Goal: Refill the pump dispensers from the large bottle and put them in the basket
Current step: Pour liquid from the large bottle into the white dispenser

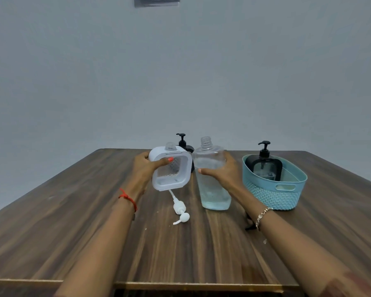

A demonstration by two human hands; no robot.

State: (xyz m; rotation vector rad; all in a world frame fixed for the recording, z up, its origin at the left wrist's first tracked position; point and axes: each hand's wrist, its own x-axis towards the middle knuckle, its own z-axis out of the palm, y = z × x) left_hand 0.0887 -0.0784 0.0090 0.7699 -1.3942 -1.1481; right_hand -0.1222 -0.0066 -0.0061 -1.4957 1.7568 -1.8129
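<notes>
White dispenser (170, 170): lifted off the table (73, 211) in my left hand (144, 168), tipped a little, neck open.
Left fingers: thumb pressed across the front face, the others curled round the far side, gripping the body.
Large bottle (214, 196): just to the right of the dispenser, uncapped, liquid low in it.
Right fingers: my right hand (225, 174) is wrapped round the bottle's middle, thumb in front.
White pump (179, 207): loose on the table, right under my left hand.
Basket (274, 196): just outside my right hand, with one black dispenser (265, 166) upright in it.
Second black dispenser (183, 143): beyond my left fingers, behind the white one.
Risk: both necks are narrow, so a fast tilt or a poor line-up would likely spill over my left fingers and onto the pump; wet plastic could slip.
Hard to tell: whether the bottle's base rests on the table, how much the white dispenser holds, and what the small dark thing (250, 226) under my right wrist is.
</notes>
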